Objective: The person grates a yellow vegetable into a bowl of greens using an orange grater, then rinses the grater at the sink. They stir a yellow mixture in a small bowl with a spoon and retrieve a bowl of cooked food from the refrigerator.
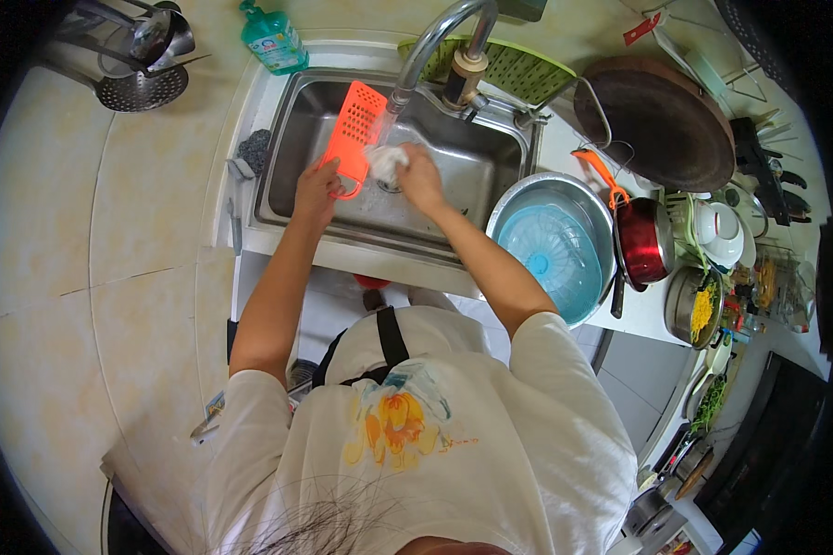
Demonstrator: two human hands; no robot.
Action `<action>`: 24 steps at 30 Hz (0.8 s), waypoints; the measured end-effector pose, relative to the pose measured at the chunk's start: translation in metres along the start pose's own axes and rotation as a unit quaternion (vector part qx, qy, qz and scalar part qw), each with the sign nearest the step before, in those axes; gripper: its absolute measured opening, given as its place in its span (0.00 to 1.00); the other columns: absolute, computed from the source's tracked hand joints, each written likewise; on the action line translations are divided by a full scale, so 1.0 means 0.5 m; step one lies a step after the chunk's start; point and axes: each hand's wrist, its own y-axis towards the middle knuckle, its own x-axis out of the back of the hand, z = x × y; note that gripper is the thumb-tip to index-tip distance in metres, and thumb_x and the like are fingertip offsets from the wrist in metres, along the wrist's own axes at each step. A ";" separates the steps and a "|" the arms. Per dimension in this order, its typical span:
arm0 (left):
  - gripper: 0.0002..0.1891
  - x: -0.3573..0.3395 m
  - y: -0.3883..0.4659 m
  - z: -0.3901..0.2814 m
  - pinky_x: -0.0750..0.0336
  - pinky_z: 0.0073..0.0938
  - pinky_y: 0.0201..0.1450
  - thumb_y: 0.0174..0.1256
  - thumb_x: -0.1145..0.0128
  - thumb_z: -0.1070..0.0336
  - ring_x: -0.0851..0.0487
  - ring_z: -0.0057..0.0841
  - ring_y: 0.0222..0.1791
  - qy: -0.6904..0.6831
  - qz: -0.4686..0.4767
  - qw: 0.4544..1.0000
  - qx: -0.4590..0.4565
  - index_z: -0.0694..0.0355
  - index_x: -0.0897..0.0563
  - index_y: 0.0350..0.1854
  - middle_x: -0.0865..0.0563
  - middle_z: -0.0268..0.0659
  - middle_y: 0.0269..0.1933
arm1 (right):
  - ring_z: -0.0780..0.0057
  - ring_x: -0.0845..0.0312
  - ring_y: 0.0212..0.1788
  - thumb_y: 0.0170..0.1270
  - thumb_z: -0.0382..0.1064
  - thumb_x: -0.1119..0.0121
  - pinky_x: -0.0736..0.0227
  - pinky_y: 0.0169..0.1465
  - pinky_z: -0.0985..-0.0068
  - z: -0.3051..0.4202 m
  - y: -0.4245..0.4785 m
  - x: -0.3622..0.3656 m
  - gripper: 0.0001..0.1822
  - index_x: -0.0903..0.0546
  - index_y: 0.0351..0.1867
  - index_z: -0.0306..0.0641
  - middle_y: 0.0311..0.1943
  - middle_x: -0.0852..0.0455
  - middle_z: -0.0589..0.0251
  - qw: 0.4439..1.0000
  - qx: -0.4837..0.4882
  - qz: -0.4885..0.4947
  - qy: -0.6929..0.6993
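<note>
My left hand (317,187) grips the handle end of an orange plastic grater (357,125), held slanted over the left half of the stainless steel sink (486,166). A white cloth (386,165), bunched up, is held in my right hand (420,179) just to the right of the grater. From the curved chrome faucet (406,76), water runs down beside the grater's perforated part and onto the cloth. The drain (387,186) is partly hidden behind the cloth.
Right of the sink, a metal basin (498,201) holds a blue plastic strainer (548,257). Beyond it stand a red pot (644,243), an orange-handled peeler (597,173) and a large dark round pan (656,125). A green soap bottle (275,41) and a grey scouring pad (255,149) lie left.
</note>
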 end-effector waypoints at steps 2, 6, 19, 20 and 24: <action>0.10 -0.003 -0.009 -0.003 0.38 0.19 0.23 0.64 0.43 0.67 0.39 0.11 0.18 -0.005 0.008 1.000 0.007 0.62 0.22 0.46 0.35 0.21 0.20 | 0.48 0.26 0.48 0.55 0.31 0.41 0.30 0.52 0.61 -0.006 0.026 0.008 0.17 0.22 0.49 0.36 0.44 0.23 0.47 0.995 -0.073 -0.056 0.026; 0.12 -0.045 -0.015 0.010 0.38 0.18 0.22 0.64 0.43 0.67 0.40 0.11 0.18 0.003 0.021 1.000 0.016 0.62 0.21 0.48 0.34 0.22 0.20 | 0.49 0.27 0.51 0.56 0.32 0.40 0.30 0.54 0.62 0.016 0.048 0.002 0.18 0.23 0.50 0.34 0.49 0.24 0.46 0.997 -0.021 -0.060 0.053; 0.20 -0.102 -0.080 0.010 0.30 0.25 0.24 0.61 0.43 0.70 0.27 0.19 0.20 0.260 -0.007 0.964 -0.059 0.65 0.22 0.57 0.26 0.27 0.22 | 0.59 0.20 0.47 0.67 0.39 0.47 0.24 0.47 0.64 -0.011 0.104 -0.022 0.13 0.24 0.49 0.36 0.48 0.20 0.54 0.811 -0.267 -0.047 0.518; 0.20 -0.090 -0.072 0.015 0.28 0.28 0.25 0.60 0.42 0.70 0.25 0.23 0.21 0.403 0.017 0.894 -0.195 0.65 0.22 0.57 0.24 0.30 0.23 | 0.66 0.18 0.44 0.69 0.43 0.48 0.21 0.43 0.64 -0.018 0.113 -0.019 0.15 0.26 0.52 0.38 0.47 0.17 0.59 0.773 -0.315 -0.054 0.549; 0.23 -0.049 -0.076 0.034 0.25 0.35 0.30 0.55 0.41 0.70 0.20 0.36 0.24 0.714 0.041 0.570 -0.404 0.63 0.22 0.57 0.20 0.39 0.26 | 0.66 0.17 0.45 0.69 0.41 0.47 0.19 0.47 0.69 0.031 0.115 0.038 0.15 0.28 0.54 0.39 0.46 0.17 0.59 0.674 -0.269 0.081 0.684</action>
